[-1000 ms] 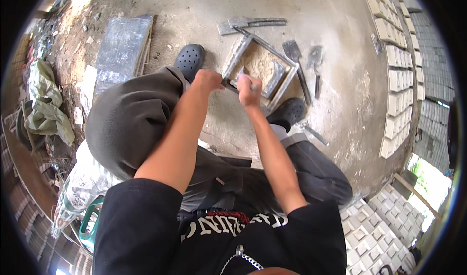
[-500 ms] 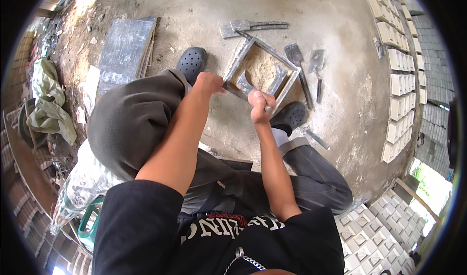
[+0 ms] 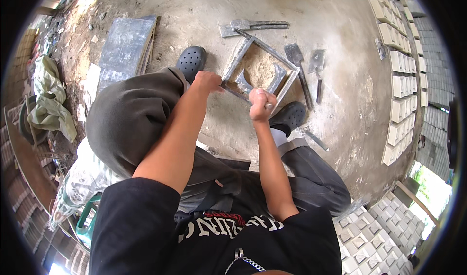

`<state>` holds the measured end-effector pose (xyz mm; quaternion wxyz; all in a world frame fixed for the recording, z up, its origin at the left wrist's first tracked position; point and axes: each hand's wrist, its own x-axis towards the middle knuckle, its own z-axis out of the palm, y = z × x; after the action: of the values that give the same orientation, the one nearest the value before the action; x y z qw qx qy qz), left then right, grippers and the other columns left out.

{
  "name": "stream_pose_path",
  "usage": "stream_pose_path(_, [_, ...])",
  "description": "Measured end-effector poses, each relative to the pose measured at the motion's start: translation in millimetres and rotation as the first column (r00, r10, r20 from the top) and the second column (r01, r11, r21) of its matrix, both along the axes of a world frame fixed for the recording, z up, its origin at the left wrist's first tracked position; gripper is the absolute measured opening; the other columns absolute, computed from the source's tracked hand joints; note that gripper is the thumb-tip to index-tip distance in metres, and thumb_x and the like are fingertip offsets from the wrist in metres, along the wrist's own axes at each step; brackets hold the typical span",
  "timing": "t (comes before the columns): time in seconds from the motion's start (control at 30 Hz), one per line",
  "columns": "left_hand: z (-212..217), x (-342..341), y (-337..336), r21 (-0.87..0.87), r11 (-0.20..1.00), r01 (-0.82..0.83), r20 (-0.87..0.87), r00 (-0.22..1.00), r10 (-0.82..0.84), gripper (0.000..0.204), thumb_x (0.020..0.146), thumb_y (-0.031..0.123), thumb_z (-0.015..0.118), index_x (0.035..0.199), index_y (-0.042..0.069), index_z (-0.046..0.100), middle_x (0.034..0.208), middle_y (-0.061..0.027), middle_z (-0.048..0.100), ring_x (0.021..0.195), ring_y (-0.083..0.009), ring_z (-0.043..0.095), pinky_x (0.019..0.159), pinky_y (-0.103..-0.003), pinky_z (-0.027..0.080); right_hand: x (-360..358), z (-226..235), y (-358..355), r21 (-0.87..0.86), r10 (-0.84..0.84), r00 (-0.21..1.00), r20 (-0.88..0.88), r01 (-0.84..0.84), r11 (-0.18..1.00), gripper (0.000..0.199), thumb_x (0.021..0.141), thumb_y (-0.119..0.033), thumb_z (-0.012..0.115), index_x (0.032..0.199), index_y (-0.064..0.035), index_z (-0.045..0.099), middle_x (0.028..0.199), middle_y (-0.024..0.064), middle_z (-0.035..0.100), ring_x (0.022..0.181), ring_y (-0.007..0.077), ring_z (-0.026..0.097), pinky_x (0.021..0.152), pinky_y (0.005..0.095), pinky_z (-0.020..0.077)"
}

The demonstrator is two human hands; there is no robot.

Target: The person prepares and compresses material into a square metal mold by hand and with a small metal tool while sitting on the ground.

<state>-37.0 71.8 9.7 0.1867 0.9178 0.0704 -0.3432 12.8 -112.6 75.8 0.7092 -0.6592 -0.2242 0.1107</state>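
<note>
A square grey metal mold frame lies on the concrete floor, with pale sandy powder inside. Two dark curved-edged plates, one of them a dark insert, sit toward its near side. At the frame's left corner, my left hand is closed, palm down; its fingertips are partly hidden. My right hand makes a fist over the frame's near side. The small pale end of a rod or handle shows beside that fist, and the rest of it is covered.
Flat trowels and a smaller trowel lie right of the frame; more flat tools lie beyond it. Dark boards are stacked at left. Rows of cream blocks line the right. My clogs flank the frame.
My right fist has shifted very slightly. My left hand stays by the frame's corner, and the mold and tools look unmoved.
</note>
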Motion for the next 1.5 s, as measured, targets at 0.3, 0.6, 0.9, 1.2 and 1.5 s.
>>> stream_pose_path(0.3, [3.6,8.3,-1.2,0.014,0.999,0.03,-0.061,0.998,-0.029,0.043,0.073,0.053,0.067,0.094,0.016,0.071,0.095,-0.0055,0.069,0.097,-0.0257,0.064,0.077,-0.037,0.049,6.4,-26.9,-22.8,-0.034,-0.018,0.998,-0.064,0.016,0.999,0.034,0.085,-0.006,0.045,0.052,-0.001,0.038,0.047,-0.0012,0.038,0.044,0.007,0.035,0.042,0.0277,0.0235])
stream_pose_path(0.6, [12.8,17.1,2.2,0.054,0.998,0.014,-0.08,0.997,-0.009,0.041,0.073,0.053,0.068,0.093,0.017,0.072,0.092,-0.0048,0.07,0.094,-0.0244,0.065,0.074,-0.036,0.049,11.1,-13.7,8.3,0.021,0.034,0.965,-0.261,-0.03,0.999,0.036,0.088,-0.007,0.042,0.053,-0.0074,0.031,0.051,-0.0026,0.034,0.047,0.0052,0.031,0.042,0.0252,0.0207])
stream_pose_path(0.9, [12.2,6.4,-4.6,0.064,0.998,0.013,-0.033,0.999,-0.011,0.042,0.072,0.054,0.069,0.092,0.017,0.072,0.093,-0.0045,0.07,0.094,-0.0238,0.065,0.074,-0.036,0.05,5.8,-13.8,29.4,-0.054,0.053,0.978,-0.203,-0.065,0.996,0.037,0.087,-0.009,0.043,0.052,-0.006,0.034,0.051,-0.0031,0.034,0.046,0.0054,0.031,0.043,0.0267,0.0227])
stream_pose_path(1.2, [12.6,16.1,4.5,0.04,0.999,0.013,-0.084,0.996,-0.009,0.043,0.071,0.054,0.069,0.094,0.017,0.072,0.095,-0.0048,0.07,0.094,-0.0236,0.065,0.074,-0.037,0.05,20.5,-0.3,43.8,0.033,0.144,0.965,-0.218,-0.14,0.99,0.035,0.088,-0.015,0.043,0.056,-0.0046,0.034,0.05,-0.003,0.033,0.048,0.0055,0.031,0.044,0.0279,0.0227])
stream_pose_path(1.5, [14.1,19.2,4.0,0.055,0.998,0.031,-0.08,0.996,-0.027,0.046,0.069,0.055,0.07,0.094,0.017,0.072,0.095,-0.0049,0.07,0.095,-0.0221,0.065,0.075,-0.035,0.05,13.1,-4.0,43.3,0.055,0.107,0.975,-0.194,-0.098,0.994,0.036,0.087,-0.004,0.039,0.053,-0.0072,0.027,0.052,-0.0028,0.03,0.047,0.0061,0.028,0.043,0.0267,0.0209])
